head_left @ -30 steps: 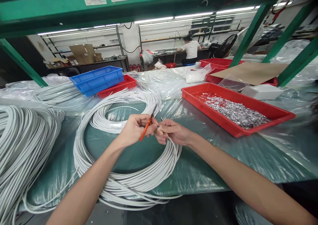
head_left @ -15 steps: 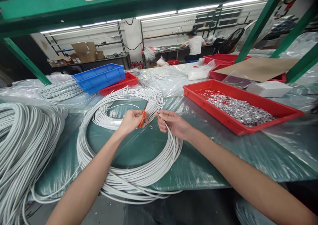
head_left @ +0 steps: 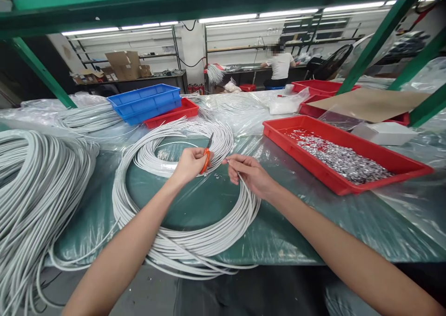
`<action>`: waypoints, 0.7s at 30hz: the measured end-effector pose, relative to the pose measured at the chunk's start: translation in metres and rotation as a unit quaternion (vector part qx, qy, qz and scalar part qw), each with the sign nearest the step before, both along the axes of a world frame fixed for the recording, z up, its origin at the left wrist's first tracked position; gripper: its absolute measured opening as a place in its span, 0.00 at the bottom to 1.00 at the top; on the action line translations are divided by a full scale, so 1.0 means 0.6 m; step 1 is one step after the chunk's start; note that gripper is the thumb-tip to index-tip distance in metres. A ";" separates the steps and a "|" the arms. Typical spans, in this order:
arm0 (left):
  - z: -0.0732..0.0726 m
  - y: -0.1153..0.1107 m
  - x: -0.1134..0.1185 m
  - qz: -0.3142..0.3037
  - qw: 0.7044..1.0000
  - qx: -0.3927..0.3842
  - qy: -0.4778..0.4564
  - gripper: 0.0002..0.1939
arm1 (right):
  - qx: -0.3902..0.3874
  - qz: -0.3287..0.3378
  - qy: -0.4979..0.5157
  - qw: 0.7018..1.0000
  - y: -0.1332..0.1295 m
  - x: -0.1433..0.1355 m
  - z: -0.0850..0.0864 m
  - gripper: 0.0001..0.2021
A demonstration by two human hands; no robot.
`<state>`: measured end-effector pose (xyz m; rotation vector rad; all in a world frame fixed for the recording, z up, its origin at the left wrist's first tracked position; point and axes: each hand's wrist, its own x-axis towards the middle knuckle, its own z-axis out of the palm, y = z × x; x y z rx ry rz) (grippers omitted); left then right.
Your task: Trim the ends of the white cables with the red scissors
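Observation:
My left hand is closed round the orange handles of a pair of scissors, whose dark blades point up and away. Just to the right, my right hand pinches the end of a white cable between thumb and fingers. That cable runs down into a large coil of white cable lying on the green table. Behind my hands is a smaller coil, partly overlapped by the large one. The scissors and the cable end are apart.
A red tray of small silvery parts stands at the right. Blue trays rest on a red tray at the back left. A thick cable bundle lies at the far left. A person sits in the background.
The scissors have tilted, with their blades now angled more to the right. The whole view has shifted slightly. My right hand still pinches the cable end.

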<state>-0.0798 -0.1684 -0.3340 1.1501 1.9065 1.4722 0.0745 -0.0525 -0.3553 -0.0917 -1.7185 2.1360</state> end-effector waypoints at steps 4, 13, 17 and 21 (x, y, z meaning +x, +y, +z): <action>-0.009 0.003 -0.009 0.004 1.000 0.006 0.008 0.13 | 0.170 -0.155 0.025 0.973 -0.006 0.028 0.034 0.13; -0.013 0.004 -0.010 -0.004 0.999 0.022 0.041 0.13 | 0.168 -0.321 -0.144 0.921 -0.100 0.291 0.097 0.16; -0.013 0.003 -0.006 -0.014 0.999 0.024 0.046 0.13 | 0.114 -0.348 -0.245 0.898 -0.120 0.366 0.035 0.16; -0.011 0.002 -0.004 -0.018 0.999 0.022 0.045 0.13 | 0.059 -0.376 -0.306 0.873 -0.130 0.396 -0.037 0.16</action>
